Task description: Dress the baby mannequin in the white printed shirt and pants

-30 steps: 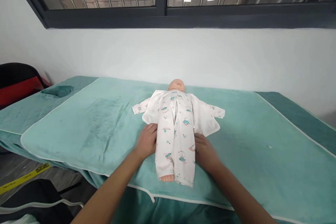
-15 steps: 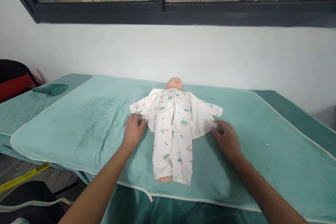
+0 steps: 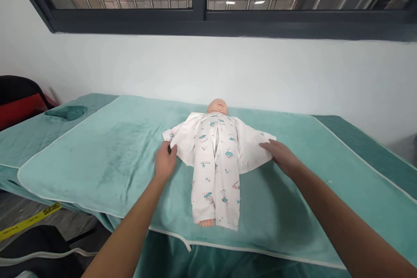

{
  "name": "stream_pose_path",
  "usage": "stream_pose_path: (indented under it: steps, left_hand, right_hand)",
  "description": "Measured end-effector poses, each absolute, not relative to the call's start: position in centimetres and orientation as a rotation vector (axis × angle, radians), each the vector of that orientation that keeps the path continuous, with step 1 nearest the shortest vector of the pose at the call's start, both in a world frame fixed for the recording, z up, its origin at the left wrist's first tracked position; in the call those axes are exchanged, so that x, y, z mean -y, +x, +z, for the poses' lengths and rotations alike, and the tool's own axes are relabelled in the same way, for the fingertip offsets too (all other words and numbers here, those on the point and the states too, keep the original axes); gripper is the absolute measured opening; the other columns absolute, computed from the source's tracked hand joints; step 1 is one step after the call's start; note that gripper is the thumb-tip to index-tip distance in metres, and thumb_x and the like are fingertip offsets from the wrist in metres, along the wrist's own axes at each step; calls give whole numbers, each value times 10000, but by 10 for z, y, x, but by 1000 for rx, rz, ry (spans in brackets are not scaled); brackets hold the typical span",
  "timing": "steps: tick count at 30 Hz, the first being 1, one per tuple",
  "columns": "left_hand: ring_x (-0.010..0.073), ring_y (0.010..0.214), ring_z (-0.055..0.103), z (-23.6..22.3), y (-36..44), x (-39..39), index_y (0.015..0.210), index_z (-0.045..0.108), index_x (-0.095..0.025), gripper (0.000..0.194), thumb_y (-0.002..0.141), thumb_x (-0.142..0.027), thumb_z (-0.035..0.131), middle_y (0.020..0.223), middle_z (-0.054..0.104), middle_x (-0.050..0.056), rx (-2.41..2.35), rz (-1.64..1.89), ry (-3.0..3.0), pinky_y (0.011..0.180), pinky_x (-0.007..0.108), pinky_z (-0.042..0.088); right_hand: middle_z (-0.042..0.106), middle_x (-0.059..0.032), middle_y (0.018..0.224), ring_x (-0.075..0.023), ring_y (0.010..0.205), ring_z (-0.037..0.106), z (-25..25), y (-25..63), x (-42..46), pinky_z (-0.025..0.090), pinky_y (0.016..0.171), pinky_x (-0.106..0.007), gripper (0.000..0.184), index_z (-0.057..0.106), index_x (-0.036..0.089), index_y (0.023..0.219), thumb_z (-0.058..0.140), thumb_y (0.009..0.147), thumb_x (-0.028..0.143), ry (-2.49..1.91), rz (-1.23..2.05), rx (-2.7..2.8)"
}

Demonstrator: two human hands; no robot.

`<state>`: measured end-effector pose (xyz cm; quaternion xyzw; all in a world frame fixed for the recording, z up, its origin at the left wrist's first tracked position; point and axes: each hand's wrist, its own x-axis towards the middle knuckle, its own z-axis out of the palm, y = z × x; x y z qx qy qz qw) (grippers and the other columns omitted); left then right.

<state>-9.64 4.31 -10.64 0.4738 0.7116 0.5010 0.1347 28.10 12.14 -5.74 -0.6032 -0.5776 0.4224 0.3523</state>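
Observation:
A baby doll (image 3: 217,106) lies on its back, head toward the wall, one foot showing at a trouser hem. White printed trousers (image 3: 208,182) cover its body and legs. Beneath them a white baby jacket (image 3: 252,150) is spread open, its plain side up. My left hand (image 3: 165,160) pinches the edge of the jacket's left flap, close to the printed sleeve end. On the other side my right hand (image 3: 280,154) is closed on the right flap's edge, fingers lying over the cloth, which is pulled outward. The right sleeve is mostly hidden under that flap.
A pale green plush sheet (image 3: 97,152) with white piping covers the padded table. A window (image 3: 202,15) with a dark frame is in the wall behind. A black and red item (image 3: 22,104) stands at the far left; a yellow strap (image 3: 29,221) hangs lower left.
My right hand has drawn the right flap outward and up, over the sleeve. My left hand has closed on the left flap, which now overlaps more of its sleeve. The view has tilted slightly up.

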Motion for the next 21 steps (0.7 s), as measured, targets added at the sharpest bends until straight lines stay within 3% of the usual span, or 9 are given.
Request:
stream_pose_path:
  steps: [3, 7, 11, 15, 18, 21]
  left_hand:
    - [150, 677, 465, -105, -104, -37, 782, 513, -208, 169, 782, -369, 565, 705, 480, -33, -1786, 1725, 1128, 668, 273, 382]
    - [135, 689, 488, -92, -112, -34, 749, 491, -198, 229, 766, -410, 574, 712, 488, -29, -1610, 1777, 1068, 671, 260, 420]
    - [134, 736, 523, -59, -101, -38, 745, 496, -187, 229, 723, -354, 650, 744, 514, -22, -1232, 1828, 974, 681, 249, 438]
    - [128, 742, 526, -21, -65, -43, 740, 512, -191, 182, 763, -320, 637, 733, 528, -32, -1142, 1768, 1117, 719, 254, 439]
    - [178, 916, 593, -12, -36, -38, 745, 506, -201, 162, 823, -313, 593, 930, 655, 10, -1190, 1572, 1404, 847, 315, 463]
    - [231, 1185, 558, -22, -18, -26, 786, 531, -213, 101, 878, -254, 533, 1253, 634, 50, -1250, 1343, 1769, 1000, 397, 426]
  right_hand:
    - [712, -96, 990, -274, 891, 648, -43, 280, -112, 526, 727, -357, 379, 660, 193, 1031, 594, 765, 456, -1288, 1360, 1349]
    - [712, -112, 1035, -292, 906, 666, -28, 271, -102, 534, 733, -385, 454, 627, 178, 1151, 528, 805, 454, -1180, 1397, 1324]
    - [705, -105, 1038, -293, 929, 660, -8, 252, -104, 529, 761, -394, 435, 619, 184, 1120, 512, 813, 472, -1138, 1339, 1399]
    - [688, -63, 975, -246, 904, 637, 11, 218, -103, 513, 767, -359, 292, 617, 216, 943, 607, 789, 464, -996, 1408, 1432]
    - [669, -48, 1054, -214, 903, 617, 18, 195, -91, 493, 762, -329, 245, 608, 213, 803, 682, 766, 443, -1053, 1401, 1683]
    - [603, -54, 1274, -191, 857, 608, 17, 184, -77, 481, 725, -326, 282, 654, 208, 775, 648, 801, 489, -1139, 1278, 2091]
